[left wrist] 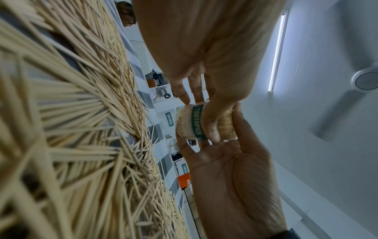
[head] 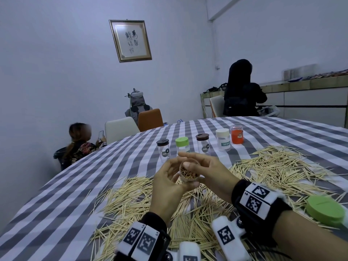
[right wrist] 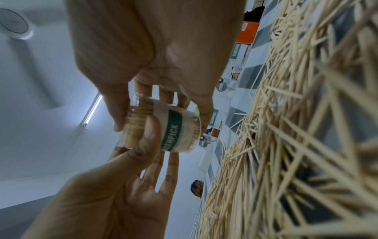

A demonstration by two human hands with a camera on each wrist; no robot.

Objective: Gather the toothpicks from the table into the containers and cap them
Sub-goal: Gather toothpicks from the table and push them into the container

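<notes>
- Both hands held one clear toothpick container above the bench, at the centre of the head view, its open mouth facing the camera and packed with toothpick ends.
- The left hand gripped the container from the left, thumb curled under its lower edge and fingers wrapped behind it.
- The right hand pinched the container from the right, with its thumb lying over the rim and its fingers reaching round the far side.
- In the left wrist view, the container showed a green band reading "TOOTHPICK", with the left hand above it and the right hand below.
- In the right wrist view, the same container lay tilted between the right hand and the left hand.
- Loose toothpicks were heaped on the checked bench below the hands, and another spread lay at the right of the frame.
- A green cap lay on the bench at the lower right, just beside the right forearm.
- Five capped containers stood in a row beyond the hands: a dark-lidded jar, a green-lidded jar, a brown-lidded jar, a white-lidded jar and an orange jar.
- A seated person was at the left, and another person stood at the upper right.
</notes>
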